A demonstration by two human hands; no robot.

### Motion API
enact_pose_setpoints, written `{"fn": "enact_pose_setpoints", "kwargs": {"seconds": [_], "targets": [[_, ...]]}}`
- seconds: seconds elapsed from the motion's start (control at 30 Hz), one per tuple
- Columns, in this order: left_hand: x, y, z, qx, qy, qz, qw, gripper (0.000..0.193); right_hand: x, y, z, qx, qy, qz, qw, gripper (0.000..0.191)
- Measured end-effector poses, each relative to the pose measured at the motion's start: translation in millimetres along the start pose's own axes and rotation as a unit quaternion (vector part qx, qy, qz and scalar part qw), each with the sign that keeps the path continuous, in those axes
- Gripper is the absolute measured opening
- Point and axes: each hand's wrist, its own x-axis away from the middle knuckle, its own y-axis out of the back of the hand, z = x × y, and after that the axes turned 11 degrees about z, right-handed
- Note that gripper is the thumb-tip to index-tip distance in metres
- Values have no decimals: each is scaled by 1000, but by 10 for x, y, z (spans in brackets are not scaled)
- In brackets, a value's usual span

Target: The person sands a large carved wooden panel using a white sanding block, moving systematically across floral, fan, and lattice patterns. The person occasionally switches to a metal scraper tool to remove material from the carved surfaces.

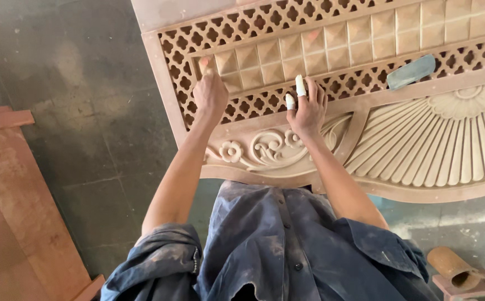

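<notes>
Nearest us, our right hand (pixel 308 111) lies spread open (two fingertips wrapped in white tape) on the carved wooden panel (pixel 421 139), by its floral scroll. Further up, our left hand (pixel 210 95) is closed, pressing something small we cannot make out into the pyramid-block row. The panel runs out of view to the right.

Grey-blue sanding block (pixel 411 71) — lying flat, tilted a little. Grey concrete floor (pixel 86 111) with faint joint lines and dusty patches. At left, flat reddish-brown wooden boards (pixel 14 223), one narrow strip (pixel 3 119) lying across the upper end. At lower right, rolled tan cylinder (pixel 453 267) with open end facing forward, resting on short reddish wood pieces (pixel 471 290) — pale dust scattered on floor just beside.
</notes>
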Motion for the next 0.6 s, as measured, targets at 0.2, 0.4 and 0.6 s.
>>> {"fn": "enact_pose_setpoints", "kwargs": {"seconds": [0.2, 0.4, 0.6], "targets": [[-420, 147, -88, -34, -30, -112, 993, 13, 3, 27, 13, 1, 10, -5, 1000, 51], [-350, 73, -11, 24, 59, -26, 998, 18, -9, 36, 50, -6, 5, -3, 1000, 53], [-418, 53, -88, -56, 9, -172, 984, 11, -18, 42, 53, 6, 4, -7, 1000, 52]]}}
